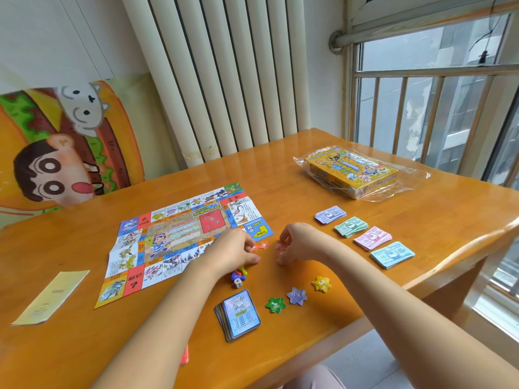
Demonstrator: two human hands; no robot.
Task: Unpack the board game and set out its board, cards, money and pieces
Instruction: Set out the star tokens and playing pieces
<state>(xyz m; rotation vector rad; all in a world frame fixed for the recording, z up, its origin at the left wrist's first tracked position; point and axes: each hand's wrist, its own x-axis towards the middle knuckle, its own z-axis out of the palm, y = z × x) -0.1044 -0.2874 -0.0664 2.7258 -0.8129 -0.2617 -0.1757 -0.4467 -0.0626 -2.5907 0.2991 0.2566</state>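
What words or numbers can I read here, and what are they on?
"1": green star
"2": purple star
"3": yellow star
"4", likely: red star
"?" and "2000": board
Money stacks, card deck, box, paper slip: print too small or blurred.

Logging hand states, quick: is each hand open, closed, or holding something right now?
Left hand: pinching red star tokens.
Right hand: pinching red star tokens too.

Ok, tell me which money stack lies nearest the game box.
The purple stack, at the row's far end; the green stack, pink stack and blue stack lie farther from the game box.
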